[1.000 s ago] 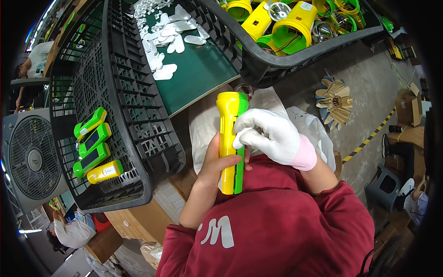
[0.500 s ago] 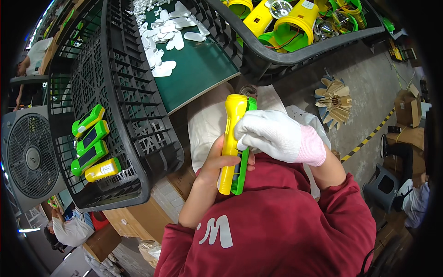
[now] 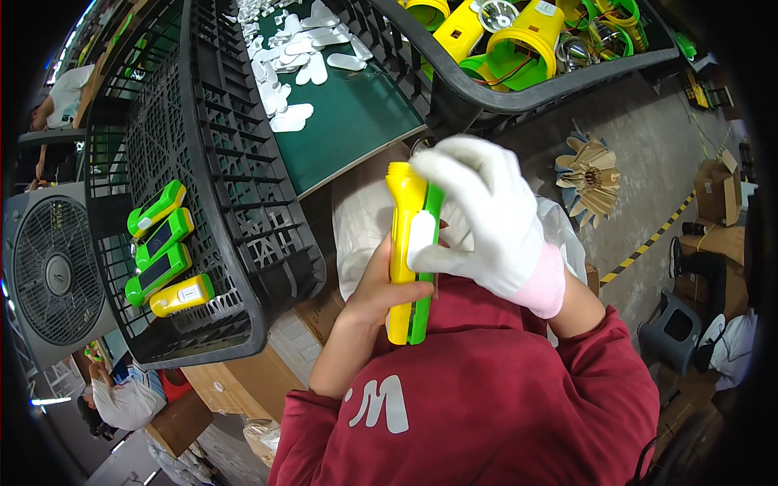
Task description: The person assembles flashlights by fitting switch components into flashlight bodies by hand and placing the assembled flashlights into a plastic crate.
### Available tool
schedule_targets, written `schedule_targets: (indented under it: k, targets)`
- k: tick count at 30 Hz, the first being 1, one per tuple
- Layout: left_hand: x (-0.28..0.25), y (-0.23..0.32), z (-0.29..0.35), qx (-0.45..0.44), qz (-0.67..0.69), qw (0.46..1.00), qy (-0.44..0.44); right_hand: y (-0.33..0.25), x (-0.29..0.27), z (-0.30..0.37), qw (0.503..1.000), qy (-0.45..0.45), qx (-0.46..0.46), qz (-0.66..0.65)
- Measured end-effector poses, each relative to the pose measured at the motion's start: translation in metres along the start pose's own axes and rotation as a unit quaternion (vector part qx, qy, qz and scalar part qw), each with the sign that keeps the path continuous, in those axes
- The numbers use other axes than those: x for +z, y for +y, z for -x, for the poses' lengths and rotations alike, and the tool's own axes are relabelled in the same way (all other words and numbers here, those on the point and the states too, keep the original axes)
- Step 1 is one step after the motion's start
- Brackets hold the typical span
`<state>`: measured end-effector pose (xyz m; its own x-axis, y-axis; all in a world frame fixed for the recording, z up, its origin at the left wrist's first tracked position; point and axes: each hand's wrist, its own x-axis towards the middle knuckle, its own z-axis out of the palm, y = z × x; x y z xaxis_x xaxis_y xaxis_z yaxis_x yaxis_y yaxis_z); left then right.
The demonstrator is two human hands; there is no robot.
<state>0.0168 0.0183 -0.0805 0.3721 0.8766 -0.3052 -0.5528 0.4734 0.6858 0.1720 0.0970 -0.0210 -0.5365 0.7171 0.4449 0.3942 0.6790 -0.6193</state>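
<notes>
My bare left hand (image 3: 377, 290) is wrapped round the lower half of a flashlight (image 3: 400, 251), its thumb across the front. The flashlight stands nearly upright before my lap, a yellow shell half beside a green one, with a narrow gap between them low down. A white rounded plastic piece (image 3: 421, 232) lies against its side, over the seam. My right hand (image 3: 494, 215), in a white glove with a pink cuff, has its thumb on the lower end of that piece. Its other fingers bend over the flashlight's head, their tips partly hidden.
Loose white pieces (image 3: 304, 57) lie on a green tabletop (image 3: 336, 150). A black crate (image 3: 243, 251) at left holds several green-and-yellow flashlights (image 3: 164, 270). Another crate (image 3: 519, 101) at upper right holds yellow and green flashlight parts (image 3: 527, 49). A fan (image 3: 57, 271) stands far left.
My right hand has risen from the flashlight's middle toward its head, its fingers spreading from a pinch. The white piece now shows on the side. My left hand keeps its hold.
</notes>
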Motion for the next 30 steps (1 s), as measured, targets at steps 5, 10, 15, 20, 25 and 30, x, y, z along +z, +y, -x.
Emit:
schedule_targets:
  k: [5, 10, 15, 20, 25, 30]
  targets:
    - [-0.002, -0.004, 0.002, -0.018, 0.049, 0.999, -0.011, 0.007, 0.003, 0.004, 0.998, -0.014, 0.057, -0.011]
    - [0.008, 0.000, 0.004, -0.020, -0.015, 1.000, 0.011, 0.021, 0.000, -0.001, 0.962, -0.113, 0.143, -0.205]
    - [0.008, -0.005, -0.003, 0.028, -0.157, 0.984, 0.078, 0.023, 0.009, 0.001, 0.957, -0.157, 0.092, -0.227]
    - [0.012, -0.003, -0.001, -0.013, -0.098, 0.992, 0.077, 0.022, 0.017, 0.004, 0.820, -0.175, 0.271, -0.473]
    - [0.008, -0.008, -0.002, -0.017, -0.062, 0.995, 0.079, 0.026, 0.020, 0.001, 0.841, -0.201, 0.273, -0.421]
    - [-0.008, -0.017, -0.002, 0.009, 0.097, 0.990, 0.100, 0.001, 0.009, -0.003, 0.991, 0.051, 0.096, -0.075]
